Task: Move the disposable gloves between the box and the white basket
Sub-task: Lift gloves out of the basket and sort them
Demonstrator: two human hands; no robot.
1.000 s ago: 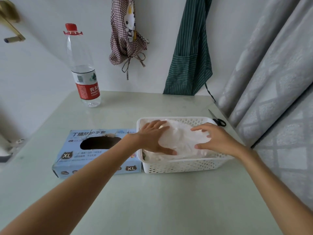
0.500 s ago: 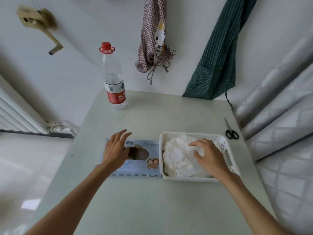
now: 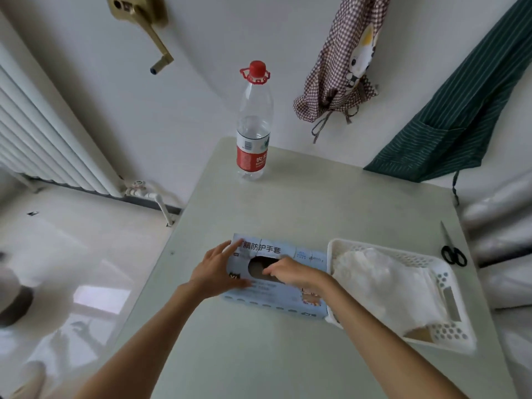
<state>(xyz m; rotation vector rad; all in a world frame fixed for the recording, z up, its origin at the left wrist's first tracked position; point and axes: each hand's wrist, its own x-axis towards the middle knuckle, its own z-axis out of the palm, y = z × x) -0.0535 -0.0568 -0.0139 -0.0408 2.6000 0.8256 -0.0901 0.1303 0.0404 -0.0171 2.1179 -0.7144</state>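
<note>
disposable white gloves (image 3: 383, 286) are seen heaped as a crumpled pile inside a white perforated plastic basket (image 3: 443, 272), which is set on the right part of a pale green tabletop (image 3: 316, 203). the pile is spread over most of the basket floor, and a brown patch is exposed at the near corner. a light blue cardboard glove box (image 3: 288, 295), printed with dark characters, is laid flat just to the left of the basket, with its right end touching the basket wall. a dark oval opening (image 3: 259, 267) is cut into the top of the box.

the left hand (image 3: 214, 273) is laid on the left end of the box with straight, spread fingers, the thumb being pressed along the near edge; nothing is gripped by it. the right hand (image 3: 293, 273) is held over the opening with curled fingers at its rim. whether anything is pinched by those fingers cannot be told, since the view is blurred there.

a clear plastic water bottle (image 3: 253, 125) with a red cap and red label is stood upright at the far edge of the table, well apart from the box. black-handled scissors (image 3: 452, 251) are laid near the right edge, beyond the basket. a checked cloth (image 3: 339, 67) and a green striped apron (image 3: 460, 116) are hung on the white wall, and a white radiator (image 3: 43, 139) is seen at the left.
</note>
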